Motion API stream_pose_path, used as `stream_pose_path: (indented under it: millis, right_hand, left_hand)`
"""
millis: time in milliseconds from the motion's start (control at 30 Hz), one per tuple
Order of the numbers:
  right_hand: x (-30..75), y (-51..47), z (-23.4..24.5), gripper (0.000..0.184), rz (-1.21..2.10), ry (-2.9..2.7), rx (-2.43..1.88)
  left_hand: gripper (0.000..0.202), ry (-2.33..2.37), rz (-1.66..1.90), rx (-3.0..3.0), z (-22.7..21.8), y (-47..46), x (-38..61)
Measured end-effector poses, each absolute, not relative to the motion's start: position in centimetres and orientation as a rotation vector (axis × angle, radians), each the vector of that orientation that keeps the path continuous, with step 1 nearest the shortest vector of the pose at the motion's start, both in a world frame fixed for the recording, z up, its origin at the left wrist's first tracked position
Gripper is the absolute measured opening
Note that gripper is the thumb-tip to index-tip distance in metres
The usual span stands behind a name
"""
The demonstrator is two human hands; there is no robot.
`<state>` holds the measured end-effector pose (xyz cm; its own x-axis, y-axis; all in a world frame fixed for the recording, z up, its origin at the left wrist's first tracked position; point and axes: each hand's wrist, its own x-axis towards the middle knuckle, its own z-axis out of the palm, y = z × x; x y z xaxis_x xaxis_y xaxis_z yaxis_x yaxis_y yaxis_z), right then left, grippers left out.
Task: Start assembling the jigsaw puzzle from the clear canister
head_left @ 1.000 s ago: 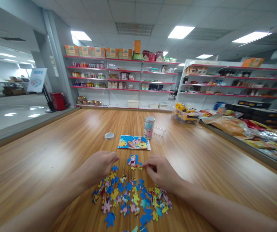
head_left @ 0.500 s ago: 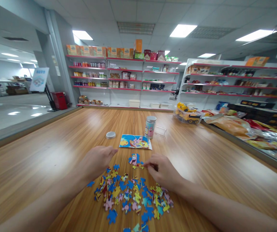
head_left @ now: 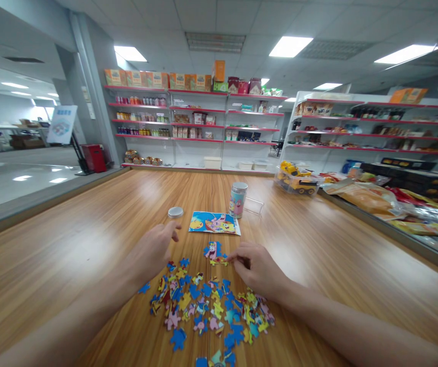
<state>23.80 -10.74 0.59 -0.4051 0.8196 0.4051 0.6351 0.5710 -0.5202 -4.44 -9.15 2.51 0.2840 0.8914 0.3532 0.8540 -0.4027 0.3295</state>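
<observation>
My left hand (head_left: 154, 251) hovers over the table left of the joined puzzle pieces, its fingers loosely bent and apart, with nothing visible in them. A small cluster of joined puzzle pieces (head_left: 213, 250), pink, blue and yellow, lies below the picture sheet (head_left: 213, 223). At the cluster's lower right edge, my right hand (head_left: 257, 269) is closed, thumb and fingertips pinching at a yellow-and-red puzzle piece (head_left: 219, 261); the fingers partly cover the contact. Many loose puzzle pieces (head_left: 194, 292) are spread nearer to me, some beside my right wrist.
A cartoon-printed can (head_left: 238, 200) stands at the sheet's right corner, beside a thin wire-like stand (head_left: 253, 206). Its round metal lid (head_left: 175, 212) lies to the left. Farther back are a clear bin of yellow toy trucks (head_left: 297, 181), packaged snacks (head_left: 372, 199) and stocked shelves (head_left: 198, 125).
My left hand has drawn back slightly left, and its fingers have spread from a closer pinch. My right hand stays at the cluster's edge, nearly still.
</observation>
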Motion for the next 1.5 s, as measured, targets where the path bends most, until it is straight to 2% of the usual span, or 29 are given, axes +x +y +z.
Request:
stream_pose_path:
  millis: [100, 267, 567, 767, 900, 1000, 1067, 1200, 1267, 1367, 1433, 1500]
  right_hand:
    - [23.7, -10.7, 0.6, 0.024, 0.38, -2.163, -1.156]
    - [23.7, -10.6, 0.7, 0.025, 0.374, -2.168, -1.154]
    - [23.7, -10.8, 0.8, 0.024, 0.376, -2.163, -1.176]
    - [23.7, -10.8, 0.8, 0.024, 0.381, -2.168, -1.183]
    - [23.7, -10.7, 0.7, 0.024, 0.377, -2.167, -1.183]
    - [23.7, -10.7, 0.6, 0.025, 0.378, -2.169, -1.178]
    - [23.7, -10.8, 0.7, 0.026, 0.374, -2.174, -1.177]
    - [23.6, -10.8, 0.8, 0.025, 0.35, -2.183, -1.187]
    - [23.6, -10.8, 0.8, 0.025, 0.337, -2.184, -1.187]
    - [23.7, -10.8, 0.7, 0.027, 0.334, -2.188, -1.179]
    - [23.7, -10.7, 0.6, 0.028, 0.342, -2.191, -1.18]
    - [23.7, -10.7, 0.6, 0.028, 0.351, -2.189, -1.182]
  left_hand:
    - [0.053, 1.543, 1.009, 2.396, 2.0, -8.8, -4.4]
    - [0.031, 1.504, 1.131, 2.397, 1.9, -8.7, -4.2]
    - [0.029, 1.638, 0.942, 2.444, 3.2, -9.7, -3.9]
    - [0.041, 1.681, 0.894, 2.555, 3.2, -9.6, -4.0]
    - [0.027, 1.682, 0.923, 2.582, 3.0, -9.4, -4.1]
    - [0.025, 1.69, 0.899, 2.613, 2.9, -9.3, -4.2]
    - [0.031, 1.704, 0.883, 2.629, 2.7, -9.2, -4.4]
    - [0.058, 1.646, 0.852, 2.754, 2.4, -9.2, -4.6]
    - [0.051, 1.614, 0.831, 2.79, 2.5, -9.2, -4.6]
    - [0.024, 1.655, 0.753, 2.734, 2.7, -9.3, -4.4]
    - [0.025, 1.671, 0.701, 2.702, 2.9, -9.4, -4.3]
    - [0.039, 1.656, 0.697, 2.708, 3.0, -9.5, -4.2]
